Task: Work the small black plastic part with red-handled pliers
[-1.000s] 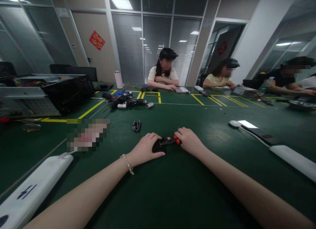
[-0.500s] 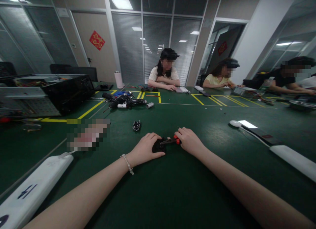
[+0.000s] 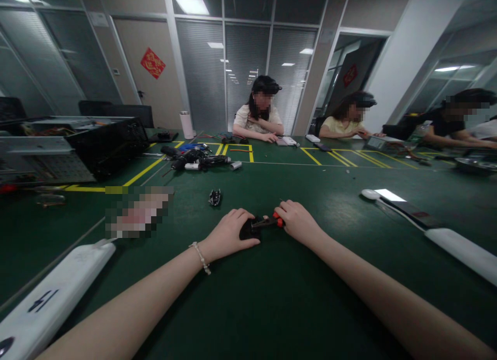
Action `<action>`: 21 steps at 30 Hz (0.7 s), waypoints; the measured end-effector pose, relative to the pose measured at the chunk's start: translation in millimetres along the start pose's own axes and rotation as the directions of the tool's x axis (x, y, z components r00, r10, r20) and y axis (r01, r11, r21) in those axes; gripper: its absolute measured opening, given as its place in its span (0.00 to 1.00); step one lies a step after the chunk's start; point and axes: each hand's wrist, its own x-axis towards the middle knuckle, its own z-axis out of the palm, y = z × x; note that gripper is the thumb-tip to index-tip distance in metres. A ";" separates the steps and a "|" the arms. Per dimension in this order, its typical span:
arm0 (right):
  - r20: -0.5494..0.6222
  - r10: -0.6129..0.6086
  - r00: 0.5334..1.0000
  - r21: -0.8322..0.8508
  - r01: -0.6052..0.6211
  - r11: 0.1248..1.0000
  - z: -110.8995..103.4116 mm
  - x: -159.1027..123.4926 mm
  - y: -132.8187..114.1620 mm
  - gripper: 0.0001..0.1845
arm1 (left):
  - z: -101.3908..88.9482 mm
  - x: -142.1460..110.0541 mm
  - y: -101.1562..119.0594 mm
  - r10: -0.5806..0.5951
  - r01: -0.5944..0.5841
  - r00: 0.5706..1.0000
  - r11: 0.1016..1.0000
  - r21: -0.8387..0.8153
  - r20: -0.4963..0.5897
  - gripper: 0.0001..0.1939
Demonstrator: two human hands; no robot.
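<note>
My left hand is closed round a small black part on the green tabletop, thumb on the near side and fingers on the far side. Its exact kind does not show. In my right hand are red-handled pliers, gripped by the handles. Their dark jaws point left and meet the black part at its right side. A small pale bit shows by the jaws. Beyond my left hand lies a small black and silver piece, touched by neither hand.
A computer case stands at the left. Tangled cables and tools lie farther back. White power banks and a phone flank my arms. A pink bottle stands at the back; several people sit across the green table.
My hands, the pliers and the black part stay almost exactly where they were. A co-worker across the table has shifted a hand slightly.
</note>
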 end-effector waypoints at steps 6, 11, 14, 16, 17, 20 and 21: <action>-0.012 0.016 1.000 -0.002 -0.016 1.000 0.5 0.1 0.0 0.14 | -0.2 -0.2 0.7 -0.006 0.006 1.000 1.000 -0.002 0.000 0.27; -0.011 0.013 1.000 -0.002 -0.013 1.000 0.6 0.0 0.1 0.14 | 0.7 -0.5 -0.2 -0.006 0.006 1.000 1.000 -0.002 0.003 0.27; -0.012 0.008 1.000 0.008 -0.008 1.000 0.2 -0.6 -0.2 0.14 | 1.5 -0.4 -1.7 -0.006 0.006 1.000 1.000 -0.004 0.002 0.27; -0.012 0.009 1.000 0.015 -0.008 1.000 0.2 -0.8 -0.2 0.14 | 1.8 -0.3 -2.3 -0.005 0.005 1.000 1.000 -0.004 -0.002 0.27; -0.011 0.010 1.000 0.016 -0.009 1.000 0.3 -0.7 -0.1 0.14 | 1.8 -0.2 -2.3 -0.005 0.005 1.000 1.000 -0.004 -0.003 0.27; -0.008 0.010 1.000 0.010 -0.010 1.000 1.2 -0.4 0.5 0.14 | 1.9 -0.1 -1.6 0.008 -0.008 1.000 1.000 0.000 -0.010 0.27; -0.006 0.008 1.000 0.006 -0.008 1.000 1.4 -0.3 0.6 0.14 | 2.0 -0.2 -1.1 0.013 -0.013 1.000 1.000 0.003 -0.014 0.26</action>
